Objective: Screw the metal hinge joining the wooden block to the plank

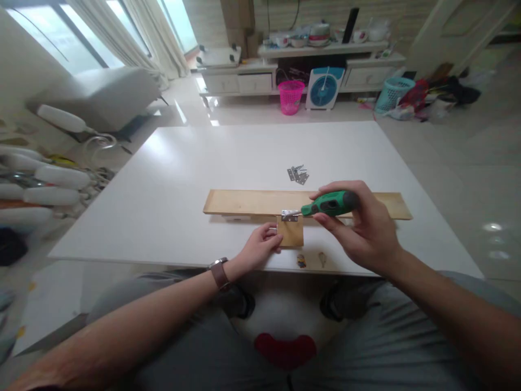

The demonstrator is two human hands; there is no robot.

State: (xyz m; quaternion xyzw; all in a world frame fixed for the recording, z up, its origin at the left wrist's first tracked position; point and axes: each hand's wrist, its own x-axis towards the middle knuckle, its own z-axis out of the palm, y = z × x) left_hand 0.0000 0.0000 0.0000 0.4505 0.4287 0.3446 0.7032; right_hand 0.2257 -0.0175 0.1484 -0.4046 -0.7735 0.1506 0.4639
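My right hand [366,228] is closed around a screwdriver [331,204] with a green and black handle. Its tip meets a silver hinge [290,215], which spans the front edge of a long wooden board [248,202] and a small square wooden block [291,233]. My left hand [264,240] grips the left side of that block between thumb and fingers. Beyond the board lies a small pile of loose hinges and screws [298,174]. Near the table's front edge are a small yellow and blue cartoon figure [301,260] and a small pale loop-shaped item [322,259].
The white table [163,228] reaches across in front of my legs. White chairs [57,184] stand along its left side. Past the far edge are a pink basket [290,98], a box fan [324,88] and a low cabinet [254,82].
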